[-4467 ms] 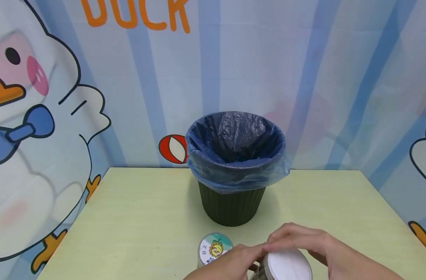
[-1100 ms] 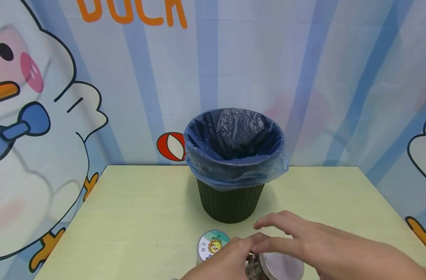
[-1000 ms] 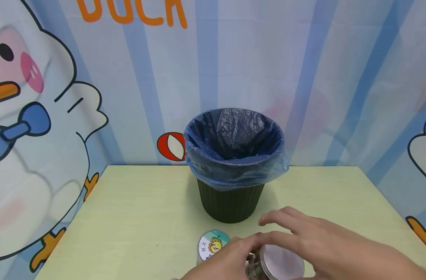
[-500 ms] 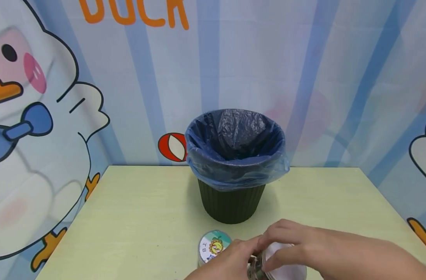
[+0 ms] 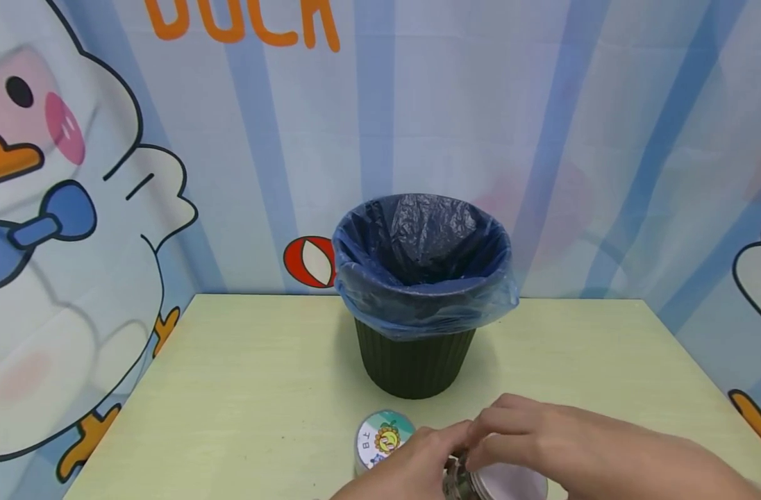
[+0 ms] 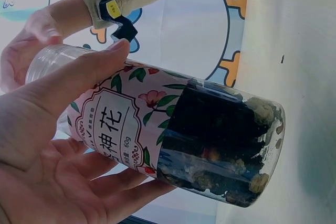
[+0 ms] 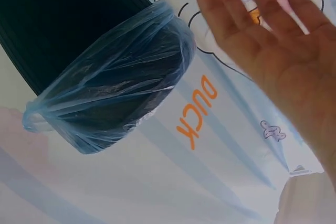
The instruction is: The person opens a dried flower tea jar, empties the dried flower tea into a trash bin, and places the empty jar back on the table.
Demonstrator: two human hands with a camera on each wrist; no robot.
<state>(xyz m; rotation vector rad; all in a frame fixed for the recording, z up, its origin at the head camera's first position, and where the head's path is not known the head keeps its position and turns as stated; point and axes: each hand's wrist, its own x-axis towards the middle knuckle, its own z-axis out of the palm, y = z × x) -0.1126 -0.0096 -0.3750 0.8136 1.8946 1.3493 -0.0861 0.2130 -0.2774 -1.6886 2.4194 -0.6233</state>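
Observation:
My left hand (image 5: 412, 467) grips a clear plastic jar (image 6: 210, 140) round its side. In the left wrist view the jar has a pink floral label marked 60g, with dark dried pieces filling its lower part. My right hand (image 5: 543, 434) reaches over the jar's round, whitish lid (image 5: 514, 480), fingers bent at its left rim. In the left wrist view the right hand (image 6: 39, 35) curls about the jar's clear top end. Its fingertips are out of sight in the right wrist view. Beside my left hand stands a second container (image 5: 380, 439) with a cartoon sun-flower lid, partly hidden.
A dark ribbed bin (image 5: 414, 361) with a blue bag liner (image 5: 427, 312) over its rim stands beyond my hands on the pale yellow table (image 5: 249, 389). Behind the table hangs a blue-striped duck backdrop (image 5: 443, 97).
About a second ago my right hand spread wide over the jar's top; its fingers have since drawn in and bent onto the left rim. The left hand and second container stay nearly in place.

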